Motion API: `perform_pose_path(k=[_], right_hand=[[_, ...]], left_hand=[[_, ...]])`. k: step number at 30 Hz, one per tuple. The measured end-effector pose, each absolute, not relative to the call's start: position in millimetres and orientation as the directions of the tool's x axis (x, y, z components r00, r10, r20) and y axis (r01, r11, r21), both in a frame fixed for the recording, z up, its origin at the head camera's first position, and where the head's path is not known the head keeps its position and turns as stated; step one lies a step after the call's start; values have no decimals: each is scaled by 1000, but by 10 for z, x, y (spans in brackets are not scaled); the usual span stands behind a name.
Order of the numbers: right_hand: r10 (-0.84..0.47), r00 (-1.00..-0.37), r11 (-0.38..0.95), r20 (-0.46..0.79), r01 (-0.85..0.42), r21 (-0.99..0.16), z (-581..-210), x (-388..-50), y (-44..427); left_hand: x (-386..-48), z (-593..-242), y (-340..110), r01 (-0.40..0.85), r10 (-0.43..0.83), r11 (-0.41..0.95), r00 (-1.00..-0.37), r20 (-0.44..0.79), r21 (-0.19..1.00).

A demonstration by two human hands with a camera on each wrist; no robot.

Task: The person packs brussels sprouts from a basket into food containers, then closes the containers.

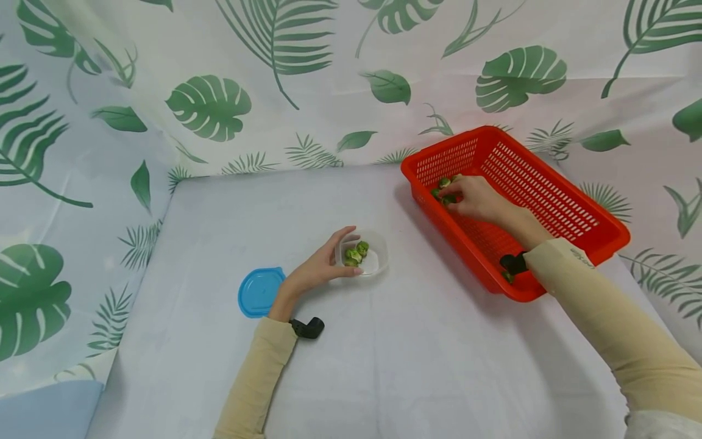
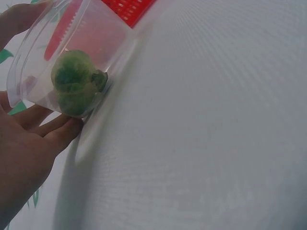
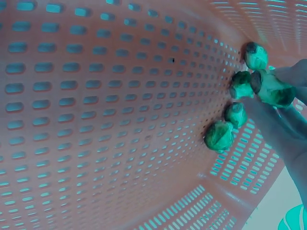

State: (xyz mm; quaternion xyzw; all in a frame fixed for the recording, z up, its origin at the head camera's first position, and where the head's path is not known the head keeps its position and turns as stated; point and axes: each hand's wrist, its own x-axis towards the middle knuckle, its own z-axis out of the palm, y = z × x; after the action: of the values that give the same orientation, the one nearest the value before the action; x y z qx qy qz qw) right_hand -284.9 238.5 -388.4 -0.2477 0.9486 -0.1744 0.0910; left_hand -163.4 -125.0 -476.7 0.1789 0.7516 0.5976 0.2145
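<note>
My left hand [image 1: 323, 262] grips a small clear plastic container [image 1: 378, 253] on the table, thumb and fingers on its two sides. A few Brussels sprouts [image 1: 353, 256] lie inside it; the left wrist view shows Brussels sprouts [image 2: 74, 81] through the clear wall. Reaching into the far-left end of a red plastic basket [image 1: 526, 183], my right hand [image 1: 477, 198] pinches a Brussels sprout [image 3: 273, 90], seen in the right wrist view. Several other Brussels sprouts [image 3: 219, 136] lie close by on the basket's perforated bottom.
A blue lid [image 1: 260, 292] lies on the white-covered table [image 1: 351, 378], left of the container and beside my left wrist. Another sprout [image 1: 508, 277] sits at the basket's near end, under my right wrist. Leaf-printed cloth [image 1: 307, 116] hangs behind the table.
</note>
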Motion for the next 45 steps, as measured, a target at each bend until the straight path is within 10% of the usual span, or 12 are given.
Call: perform_pose_path(k=[45], right_hand=[[-524, -850, 744, 56, -489, -456, -3386, -2481, 2280]], left_hand=[[-1625, -4774, -1246, 23, 523, 230, -846, -104, 973]])
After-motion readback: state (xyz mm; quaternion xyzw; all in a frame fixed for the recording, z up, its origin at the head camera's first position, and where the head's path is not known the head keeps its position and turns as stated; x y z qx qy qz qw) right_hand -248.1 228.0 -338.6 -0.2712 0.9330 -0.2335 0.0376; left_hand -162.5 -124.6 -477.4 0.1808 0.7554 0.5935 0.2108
